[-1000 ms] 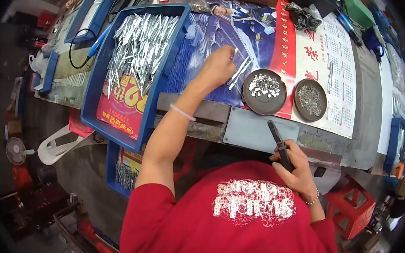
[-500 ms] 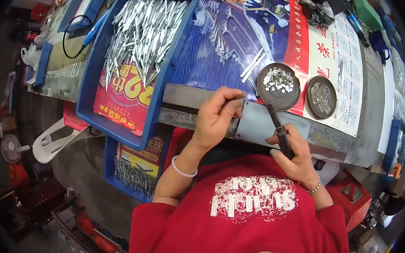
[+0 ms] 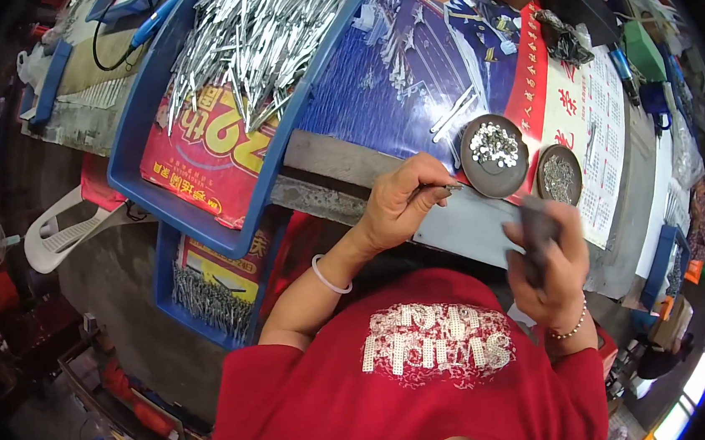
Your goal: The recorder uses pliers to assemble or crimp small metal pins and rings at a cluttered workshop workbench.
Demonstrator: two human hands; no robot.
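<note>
My left hand (image 3: 402, 206) is above the bench's front edge, thumb and fingers pinched round a small thin metal piece (image 3: 442, 188). To its right, my right hand (image 3: 557, 273) grips a dark hand tool (image 3: 538, 237); motion smears it and its tip cannot be made out. Just beyond the hands stands a round brown dish (image 3: 475, 177) of small shiny white discs (image 3: 494, 145). Beside it, a second brown dish (image 3: 573, 197) holds fine silvery metal parts (image 3: 556, 175). Two thin silvery strips (image 3: 454, 115) lie left of the first dish.
A large blue tray (image 3: 126, 168) heaped with slim metal pieces (image 3: 261, 35) sits at left, overhanging the bench edge. Below it is a smaller blue bin (image 3: 164, 274) of metal parts. A flat grey plate (image 3: 471, 230) lies at the front edge. A white stool (image 3: 60, 233) stands far left.
My right hand has lifted the dark tool rightward, away from the first dish. My left fingers, earlier raised with nothing visible in them, now pinch the thin metal piece. The view has shifted slightly.
</note>
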